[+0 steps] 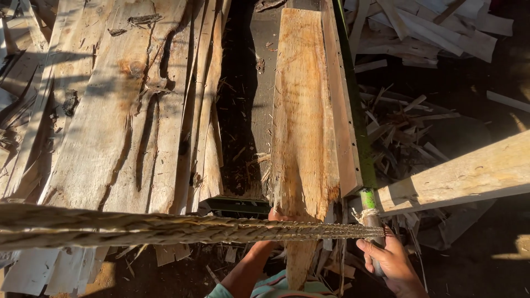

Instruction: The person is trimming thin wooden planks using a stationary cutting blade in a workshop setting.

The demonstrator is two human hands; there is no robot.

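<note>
Plank (302, 110): pale tan, orange-brown streaks, fine lengthwise grain. Stacked slabs (110, 110): grey-tan, dark cracks, one rust-coloured knot. Rope (165, 229): straw-yellow, twisted strand pattern. Rail (359, 132): green edge. Handle (369, 200): green, bound with whitish cord. Sleeve (276, 288): teal with pink stripes.

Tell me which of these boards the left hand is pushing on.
The pale rough plank lying lengthwise in the middle, against the green-edged rail. The left hand meets its splintered near end; the grey cracked boards stacked left lie untouched.
</note>
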